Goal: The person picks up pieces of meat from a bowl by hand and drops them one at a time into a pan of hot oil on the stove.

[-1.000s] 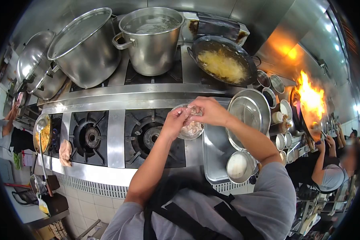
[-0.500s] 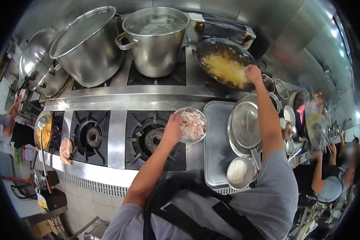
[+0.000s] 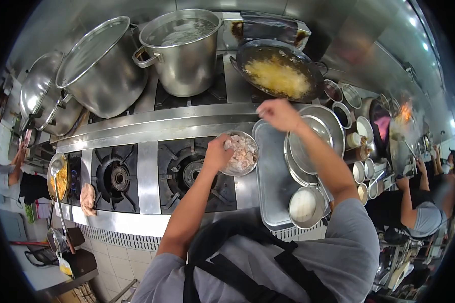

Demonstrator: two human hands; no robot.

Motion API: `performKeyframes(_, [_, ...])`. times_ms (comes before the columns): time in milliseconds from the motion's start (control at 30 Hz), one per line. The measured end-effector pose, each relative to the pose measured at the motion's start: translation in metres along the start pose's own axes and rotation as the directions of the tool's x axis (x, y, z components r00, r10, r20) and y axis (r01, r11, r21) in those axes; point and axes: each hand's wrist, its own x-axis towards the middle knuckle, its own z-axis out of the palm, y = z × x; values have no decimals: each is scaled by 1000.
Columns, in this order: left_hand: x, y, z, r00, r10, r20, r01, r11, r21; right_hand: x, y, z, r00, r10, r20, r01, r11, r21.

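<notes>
My left hand (image 3: 218, 153) grips the left rim of a round metal bowl (image 3: 256, 160), its thumb and fingers over the edge. Inside are pale, flour-coated raw pieces (image 3: 241, 153), perhaps meat. My right hand (image 3: 280, 115) hangs over the far edge of the metal tray (image 3: 275, 202), to the right of and beyond the bowl. Its fingers are curled together, with nothing visible between them. Behind it, a black two-handled wok (image 3: 245, 53) holds bubbling oil with yellow frying pieces (image 3: 280, 76).
Large stock pots (image 3: 184, 65) stand on the back burners. Strainers (image 3: 311, 144) and a small pan (image 3: 306, 207) lie over the tray. Farther right are several small bowls (image 3: 359, 171). A cloth (image 3: 87, 198) and a pan of food (image 3: 60, 174) are at left. Other people (image 3: 422, 212) work on both sides.
My right hand has moved from above the wok's right side back toward me and leftward, over the tray. My left hand stays on the bowl. The view has shifted slightly.
</notes>
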Motion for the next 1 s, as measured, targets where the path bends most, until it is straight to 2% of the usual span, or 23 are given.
performKeyframes(33, [0, 9, -7, 995, -95, 21, 97, 988, -123, -8, -11, 14, 996, -1, 86, -1, 1000, 20])
performKeyframes(67, [1, 24, -18, 958, -238, 159, 260, 955, -139, -14, -9, 35, 993, -19, 119, 10, 997, 76])
performKeyframes(100, [0, 24, -19, 960, -231, 160, 255, 956, -144, -18, -15, 50, 988, -41, 152, 21, 991, 131])
performKeyframes(167, [0, 25, -20, 941, -213, 262, 329, 752, -571, -23, -28, 63, 984, -42, 175, 27, 996, 88])
performKeyframes(233, [-1, 25, -19, 961, -166, 220, 270, 734, -623, -29, -38, 67, 978, -44, 202, 35, 998, 49])
performKeyframes(267, [-2, 23, -19, 976, -126, 177, 213, 714, -667, -31, -42, 68, 982, 3, 186, -23, 994, 106])
performKeyframes(333, [-3, 14, -22, 972, -148, 184, 233, 726, -647, -31, -39, 75, 983, 43, 176, -71, 985, 159])
performKeyframes(400, [-8, 9, -27, 966, -173, 194, 257, 736, -626, -29, -24, 90, 992, 53, 113, -91, 928, 361])
performKeyframes(533, [-15, 4, -23, 967, -139, 212, 244, 735, -633, -30, -16, 92, 976, 152, 157, -203, 898, 390])
performKeyframes(600, [-15, 14, -26, 973, -126, 195, 221, 757, -615, -32, -19, 93, 944, 259, 203, -329, 722, 608])
performKeyframes(667, [-16, 28, -24, 956, -227, 184, 287, 616, -733, -36, -24, 93, 942, 266, 206, -335, 702, 629])
performKeyframes(700, [-15, 25, -19, 956, -228, 184, 288, 617, -732, -36, -28, 92, 939, 273, 207, -341, 681, 648])
performKeyframes(767, [-12, 20, -10, 986, -95, 135, 160, 759, -631, -36, -34, 91, 946, 258, 198, -324, 693, 644])
performKeyframes(800, [-11, 20, -9, 986, -92, 141, 161, 760, -630, -36, -35, 91, 952, 243, 184, -304, 707, 639])
performKeyframes(867, [-12, 21, -9, 949, -224, 222, 315, 653, -688, -37, -31, 88, 956, 235, 178, -294, 712, 638])
performKeyframes(933, [-13, 25, -9, 957, -209, 201, 290, 650, -702, -37, -25, 87, 959, 222, 176, -283, 717, 637])
performKeyframes(1000, [-17, 20, -10, 964, -206, 171, 265, 647, -715, -38, -17, 89, 942, 258, 217, -333, 614, 716])
